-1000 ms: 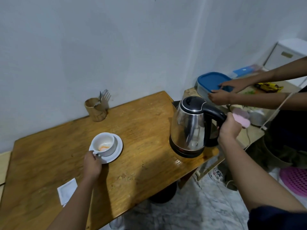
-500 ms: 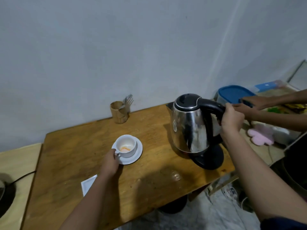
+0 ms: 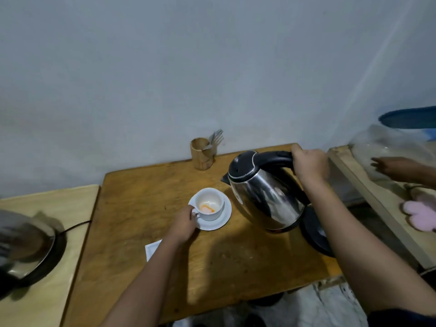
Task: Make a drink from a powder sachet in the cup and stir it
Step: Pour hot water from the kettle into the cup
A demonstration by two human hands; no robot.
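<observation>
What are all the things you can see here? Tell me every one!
cup: one, white, on the saucer, orange powder inside
saucer: one, white, on the table
kettle: one, steel and black, tilted, spout toward the cup
kettle base: one, black, table's right edge
table: one, brown wood
holder with forks: one, wooden, by the wall
paper: one, white, near left forearm
left hand: at cup handle
right hand: gripping kettle handle
</observation>
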